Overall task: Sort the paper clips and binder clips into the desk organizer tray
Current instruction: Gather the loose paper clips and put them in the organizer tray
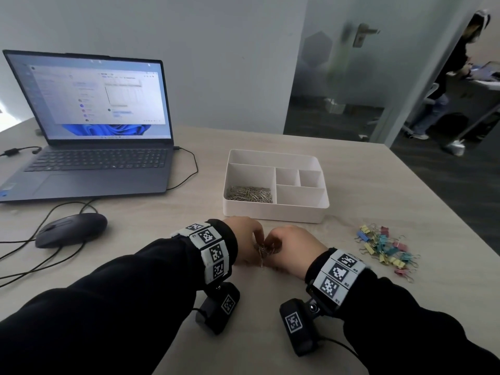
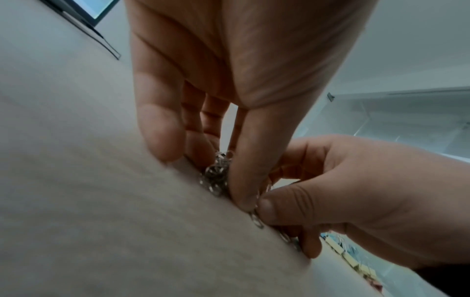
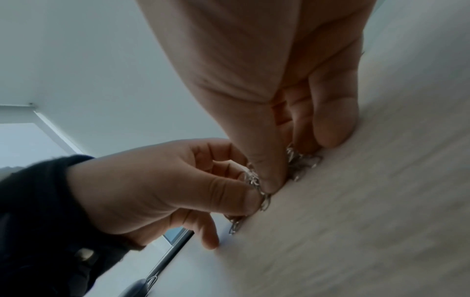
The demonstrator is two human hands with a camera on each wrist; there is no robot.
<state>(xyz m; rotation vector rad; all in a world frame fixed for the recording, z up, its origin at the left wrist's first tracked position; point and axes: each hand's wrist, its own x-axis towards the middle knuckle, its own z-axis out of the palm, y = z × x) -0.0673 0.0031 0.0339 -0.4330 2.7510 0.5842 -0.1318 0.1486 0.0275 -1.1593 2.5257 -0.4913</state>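
Observation:
Both hands meet on the table just in front of the white organizer tray (image 1: 273,212). My left hand (image 1: 244,238) and right hand (image 1: 292,249) each pinch a small bunch of silver paper clips (image 1: 263,250) lying between them on the tabletop. In the left wrist view the left thumb and fingers (image 2: 162,128) close round the clips (image 2: 216,174). From the right wrist, the right thumb and fingers (image 3: 333,124) squeeze the clips (image 3: 297,162). More paper clips (image 1: 249,194) fill the tray's large left compartment. Coloured binder clips (image 1: 387,249) lie in a loose heap at the right.
An open laptop (image 1: 92,131) stands at the back left, with a black mouse (image 1: 71,229) and its cables beside it. The table's right edge runs near the binder clips. A person (image 1: 449,77) stands beyond the doorway at far right.

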